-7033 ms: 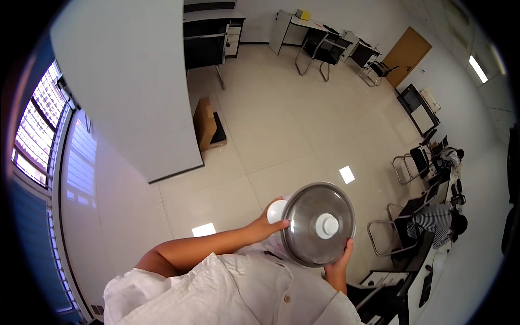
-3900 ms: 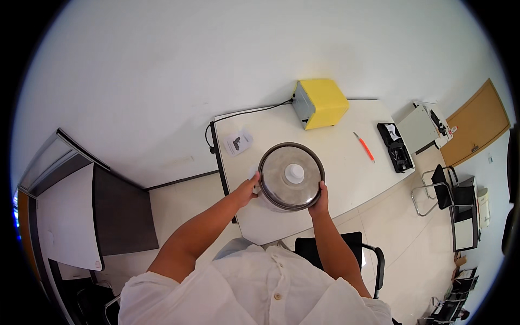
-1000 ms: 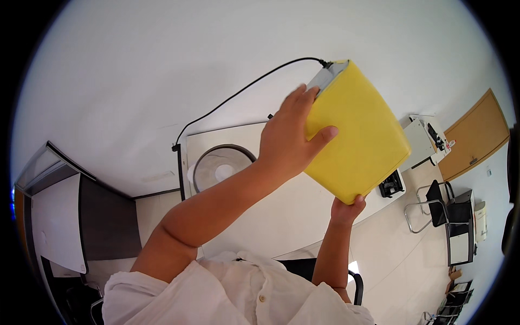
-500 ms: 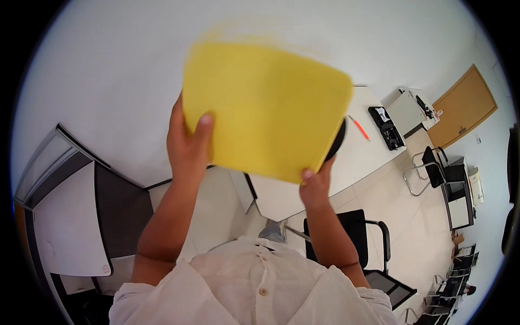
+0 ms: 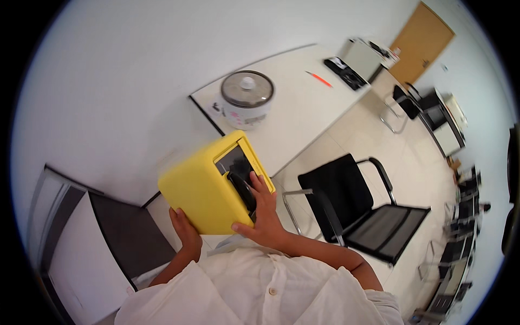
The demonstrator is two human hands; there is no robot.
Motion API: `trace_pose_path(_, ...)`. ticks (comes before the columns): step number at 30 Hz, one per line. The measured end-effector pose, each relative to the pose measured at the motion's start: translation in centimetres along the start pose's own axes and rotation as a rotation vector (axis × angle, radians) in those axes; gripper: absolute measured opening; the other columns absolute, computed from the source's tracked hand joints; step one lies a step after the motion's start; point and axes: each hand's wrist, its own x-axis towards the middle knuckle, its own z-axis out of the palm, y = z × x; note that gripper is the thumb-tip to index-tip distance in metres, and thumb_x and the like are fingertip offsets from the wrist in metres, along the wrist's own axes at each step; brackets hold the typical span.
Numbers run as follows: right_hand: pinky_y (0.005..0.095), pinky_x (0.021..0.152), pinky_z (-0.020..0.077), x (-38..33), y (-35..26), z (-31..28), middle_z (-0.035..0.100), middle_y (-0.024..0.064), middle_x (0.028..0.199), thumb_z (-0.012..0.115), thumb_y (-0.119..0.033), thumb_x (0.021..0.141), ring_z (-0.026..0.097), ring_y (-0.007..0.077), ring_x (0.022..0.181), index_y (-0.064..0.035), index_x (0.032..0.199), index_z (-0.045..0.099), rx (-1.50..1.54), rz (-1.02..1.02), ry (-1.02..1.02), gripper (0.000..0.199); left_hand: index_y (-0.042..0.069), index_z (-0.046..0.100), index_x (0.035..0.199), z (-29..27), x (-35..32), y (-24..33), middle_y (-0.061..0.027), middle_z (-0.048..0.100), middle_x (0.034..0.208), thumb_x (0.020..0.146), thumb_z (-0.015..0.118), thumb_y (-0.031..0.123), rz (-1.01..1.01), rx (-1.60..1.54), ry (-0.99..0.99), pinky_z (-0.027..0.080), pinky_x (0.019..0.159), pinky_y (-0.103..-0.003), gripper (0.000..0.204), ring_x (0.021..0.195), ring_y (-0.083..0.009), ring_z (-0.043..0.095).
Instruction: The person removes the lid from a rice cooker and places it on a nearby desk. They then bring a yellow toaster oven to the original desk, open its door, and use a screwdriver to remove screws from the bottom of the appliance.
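Between my two hands, close to my body, is a yellow boxy appliance (image 5: pixel 197 187) with rounded corners. It is tilted, its dark panel and black handle facing right. My left hand (image 5: pixel 186 233) is closed against its near left side, with part of the fingers hidden. My right hand (image 5: pixel 262 214) grips the right side, its fingers over the dark front by the handle and its thumb on the yellow shell. On the table beyond stands a white rice cooker (image 5: pixel 245 112) with a floral pattern and a glass lid (image 5: pixel 230 89) with a white knob.
A white table (image 5: pixel 295 119) runs along the wall, holding an orange pen-like tool (image 5: pixel 318 79) and an open black case (image 5: pixel 345 73). To my right stands a black chair (image 5: pixel 338 187) with metal legs. A white-topped desk (image 5: pixel 89 254) with dark partitions is on the left.
The yellow appliance has come down toward my body and turned, now showing its dark front and handle. Both hands came down with it. The rice cooker has come into sight.
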Motion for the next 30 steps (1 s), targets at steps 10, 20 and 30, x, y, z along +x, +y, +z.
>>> trace_pose_path(10, 0.0699, 0.103, 0.0061, -27.3, -1.7, -0.8, 0.004, 0.0191, 0.157, 0.07, -0.052, 0.074, 0.0, 0.041, 0.144, -0.0069, 0.148, 0.019, 0.033, 0.473, 0.445, 0.101, 0.004, 0.047, 0.116, 3.2, -14.8, -1.4, -0.0071, 0.052, 0.106, 0.103, 0.034, 0.037, -0.108, 0.25, -0.724, 0.037, 0.09, -0.031, 0.038, 0.099, -0.0153, 0.048)
trace_pose_path(20, 0.0475, 0.11, 0.0197, -60.1, -10.6, 1.2, 0.031, 0.022, 0.142, 0.072, -0.036, 0.077, 0.03, 0.0336, 0.134, 0.0063, 0.146, 0.011, 0.377, 1.033, 1.325, 0.101, 0.002, 0.046, 0.124, 8.3, -44.5, -2.7, -0.0105, 0.055, 0.114, 0.101, 0.042, 0.027, -0.387, 0.453, -1.653, 0.042, 0.09, -0.033, 0.035, 0.102, -0.0189, 0.053)
trace_pose_path(30, 0.0341, 0.106, 0.031, -81.2, -13.8, 2.5, 0.042, 0.0141, 0.134, 0.065, -0.015, 0.079, 0.039, 0.0229, 0.125, -0.0007, 0.142, 0.023, 0.701, 0.795, 2.191, 0.076, 0.004, 0.039, 0.133, 12.2, -72.8, -2.6, -0.009, 0.052, 0.125, 0.098, 0.05, 0.02, -0.589, 0.426, -2.193, 0.041, 0.094, -0.031, 0.04, 0.113, -0.0181, 0.051)
